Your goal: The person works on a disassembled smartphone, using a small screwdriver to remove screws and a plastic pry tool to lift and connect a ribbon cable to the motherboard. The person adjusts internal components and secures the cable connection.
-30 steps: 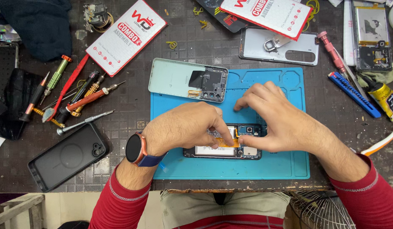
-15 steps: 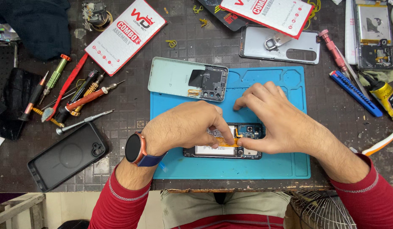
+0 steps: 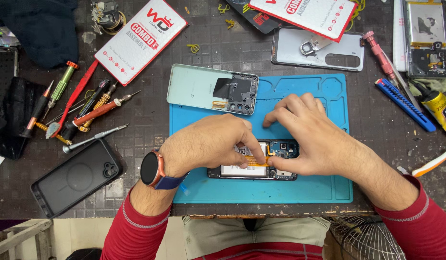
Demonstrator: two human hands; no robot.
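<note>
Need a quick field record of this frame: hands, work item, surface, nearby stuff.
left hand: fingers pinching the orange flex strip
right hand: thumb on the same strip, other fingers spread on the mat
work item: opened phone, flat, insides up
surface: blue mat on dark table
behind hands: pale green back cover, inner side up
left of mat: screwdrivers, black phone case

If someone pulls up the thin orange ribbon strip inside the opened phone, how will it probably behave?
The orange ribbon strip looks thin and flat, so it would probably bend limply. It seems fragile: both the left hand and right hand touch it with fingertips only. Lying across the opened phone, it is likely joined to it, so it may resist and tear.
</note>
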